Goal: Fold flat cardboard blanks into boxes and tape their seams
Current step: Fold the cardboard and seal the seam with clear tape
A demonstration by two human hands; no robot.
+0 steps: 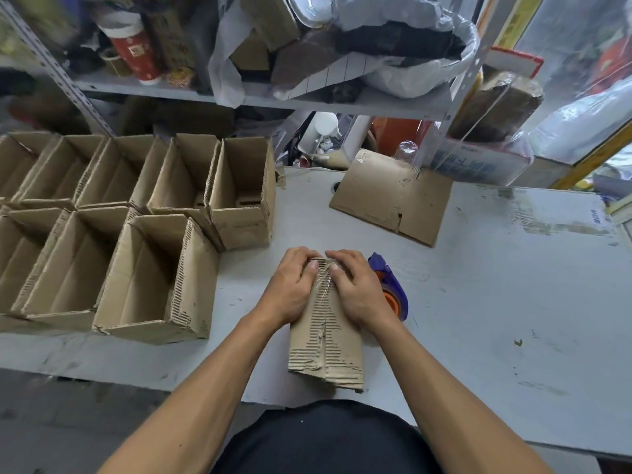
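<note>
blurred blue print on white box [478,165], red cup [135,51] label, neither legible

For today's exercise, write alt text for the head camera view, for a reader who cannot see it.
Two hands, left hand and right hand, press clear tape onto the seam of a cardboard box on a grey table. A tape dispenser lies beside it; open boxes stand left.

Soft daylight, wide-angle edge distortion
</note>
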